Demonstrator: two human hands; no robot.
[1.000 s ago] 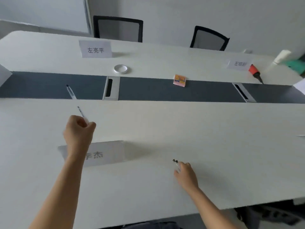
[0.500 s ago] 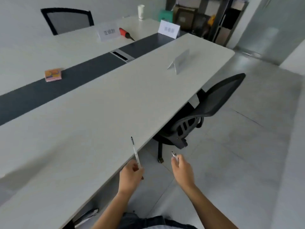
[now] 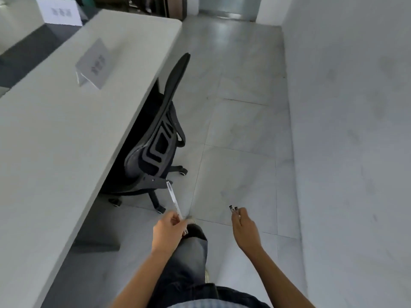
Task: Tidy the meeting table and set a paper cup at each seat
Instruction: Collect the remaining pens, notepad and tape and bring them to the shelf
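My left hand [image 3: 169, 228] grips a clear white pen [image 3: 174, 201] that points up and away over the floor. My right hand [image 3: 244, 227] is closed around two dark-tipped pens [image 3: 234, 208], of which only the ends stick out above the fingers. Both hands hang over the grey floor, to the right of the long white meeting table [image 3: 55, 134]. A folded name card [image 3: 93, 64] stands on the table near its far end, and a second name card [image 3: 59, 11] stands farther back. No paper cup is in view.
A black mesh office chair [image 3: 160, 138] is pushed under the table edge just ahead of my left hand. A white wall [image 3: 355, 107] runs along the right. The tiled floor aisle [image 3: 240, 107] lies between chair and wall. My legs show below.
The view has swung from the tabletop to the aisle beside the table. Both hands came off the table, each still holding its pens, and now hang over the floor.
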